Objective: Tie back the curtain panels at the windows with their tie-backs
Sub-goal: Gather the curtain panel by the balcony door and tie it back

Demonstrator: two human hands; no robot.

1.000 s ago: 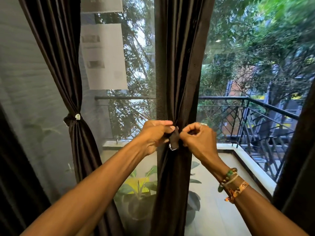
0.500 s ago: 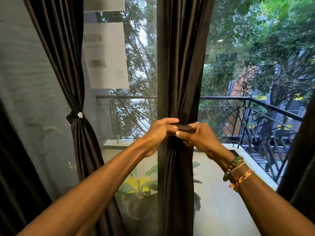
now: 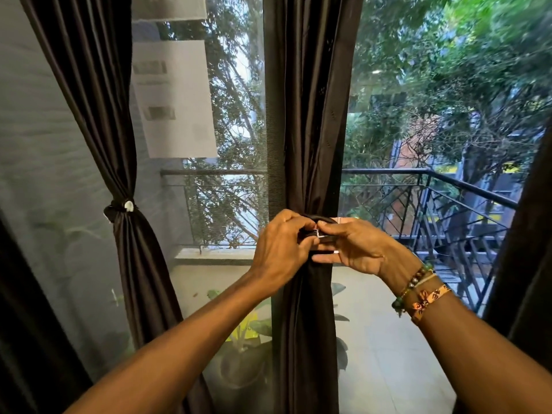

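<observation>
Tie-back (image 3: 324, 219) is wrapped around the middle curtain panel (image 3: 310, 115) at about railing height, a dark band cinching the brown fabric into a bunch at the centre of the window. Its ends are pinched together in front of the panel. One end is clamped in the curled fingers of the left hand (image 3: 280, 246). The other is gripped between thumb and forefinger of the right hand (image 3: 358, 249), with the remaining fingers laid fairly straight under the band. A tiny white bit (image 3: 319, 233) is seen right where the fingertips meet, too small to be identified. Beaded and orange woven bracelets (image 3: 418, 294) are worn on the right wrist.

Over by the window's left edge, the left curtain panel (image 3: 95, 115) is already cinched by a second tie-back (image 3: 115, 211) fitted with a white clasp (image 3: 129, 205). Paper sheets (image 3: 176, 100) are stuck on the glass between the two panels. A third curtain (image 3: 531, 234) is seen at the window's right edge. Outside, a black balcony railing (image 3: 448, 180), a potted plant (image 3: 248, 339) and trees (image 3: 448, 70) can be made out.
</observation>
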